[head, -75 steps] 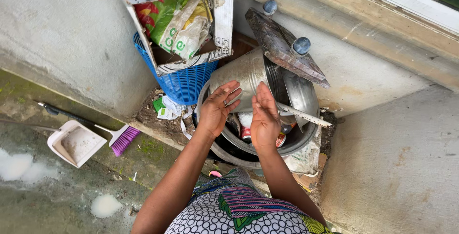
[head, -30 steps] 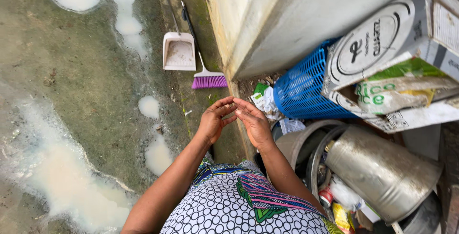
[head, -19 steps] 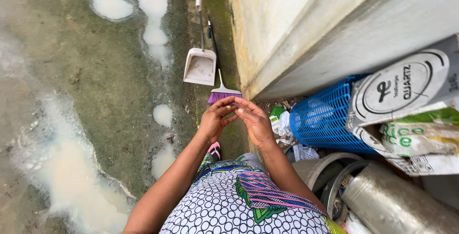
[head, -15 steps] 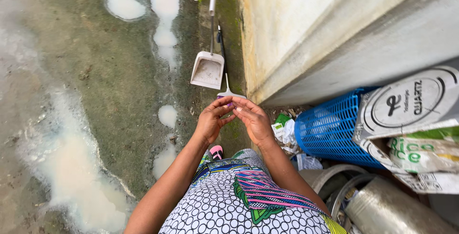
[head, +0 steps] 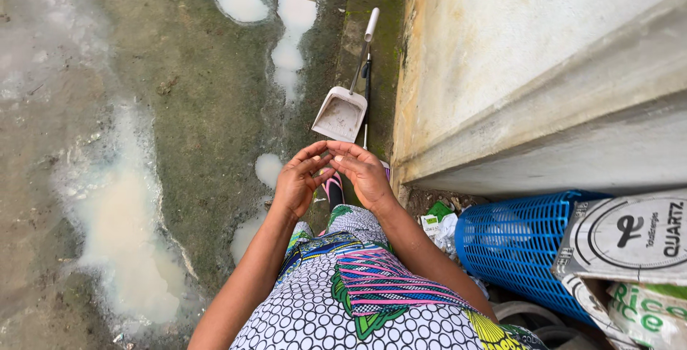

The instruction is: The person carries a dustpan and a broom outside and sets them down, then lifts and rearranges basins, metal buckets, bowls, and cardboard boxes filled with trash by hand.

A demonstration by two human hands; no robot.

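Puddles [head: 122, 207] are seen off to the left. The left hand [head: 297, 182] and right hand [head: 365, 175] are pressed together fingertip to fingertip, nothing held. Just beyond them a dustpan [head: 340, 115] is lying; a blue basket [head: 519, 246] is seen further right.

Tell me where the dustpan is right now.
In the head view the white dustpan lies on the wet ground just beyond the left hand and right hand, beside the wall, its long handle pointing away.

wet mossy concrete floor [head: 179, 92] with milky puddles [head: 125, 214]. blue plastic basket [head: 519, 239] by the wall [head: 529, 71], printed cardboard box [head: 630, 239] touching it, scrap litter [head: 440, 225] alongside.
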